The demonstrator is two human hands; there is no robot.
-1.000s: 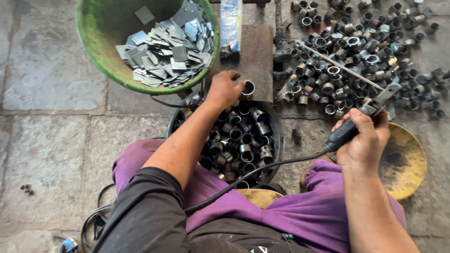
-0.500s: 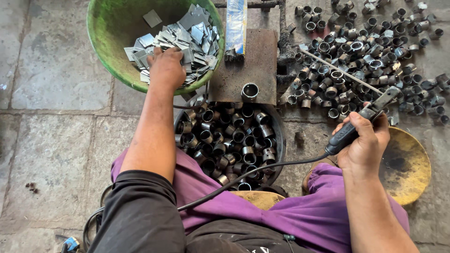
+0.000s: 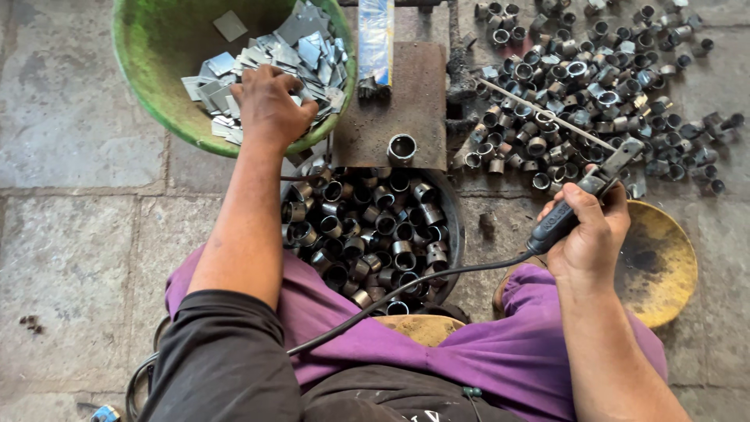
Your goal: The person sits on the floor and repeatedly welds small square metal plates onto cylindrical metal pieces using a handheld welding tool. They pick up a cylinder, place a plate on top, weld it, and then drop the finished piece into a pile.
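Observation:
My left hand (image 3: 268, 105) reaches into the green bowl (image 3: 148, 70) and rests with curled fingers on the pile of small grey metal plates (image 3: 289, 43); whether it grips one is hidden. My right hand (image 3: 587, 234) holds a black welding electrode holder (image 3: 570, 209) with a thin rod (image 3: 539, 111) pointing up-left over loose metal rings. One short metal ring (image 3: 401, 148) stands upright on the rusty steel plate (image 3: 398, 98) between the hands. A black cable (image 3: 406, 293) runs from the holder across my purple trousers.
A dark round pan (image 3: 449, 234) full of several short metal rings sits in front of my knees. More rings (image 3: 601, 86) lie scattered on the stone floor at the upper right. A yellow dish (image 3: 664, 266) sits to the right of my right hand.
My left hand left the ring on the steel plate and moved up-left into the green bowl, settling onto the metal plates. The right hand has barely moved with the holder.

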